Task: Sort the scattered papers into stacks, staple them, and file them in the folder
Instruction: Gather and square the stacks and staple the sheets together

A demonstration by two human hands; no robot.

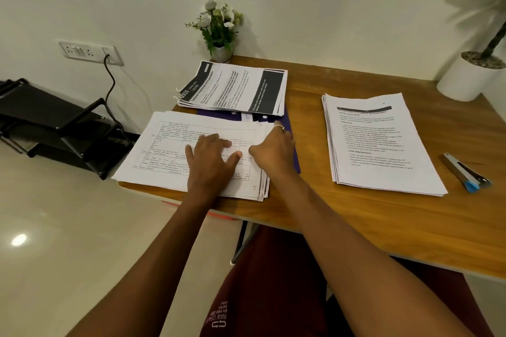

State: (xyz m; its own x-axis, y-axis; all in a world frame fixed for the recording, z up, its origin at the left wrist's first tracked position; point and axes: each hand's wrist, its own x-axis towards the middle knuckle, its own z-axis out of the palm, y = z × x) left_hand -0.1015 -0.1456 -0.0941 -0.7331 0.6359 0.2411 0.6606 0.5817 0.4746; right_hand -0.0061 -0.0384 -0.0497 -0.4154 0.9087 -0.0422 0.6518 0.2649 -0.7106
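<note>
Left hand [210,157]: flat, fingers spread, pressing the gridded stack [169,145]
Right hand [273,148]: at stack's 3 o'clock edge, grip unclear

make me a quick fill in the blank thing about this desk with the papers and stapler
1. The left hand lies flat on the near stack of white sheets, whose top page shows a printed ____.
2. The grey and blue stapler lies to the ____ of the white text-only stack.
3. The brown wooden table carries ____ paper stacks.
4. The purple folder lies ____ the far stack with black bands.
Missing words: table; right; three; under.
</note>
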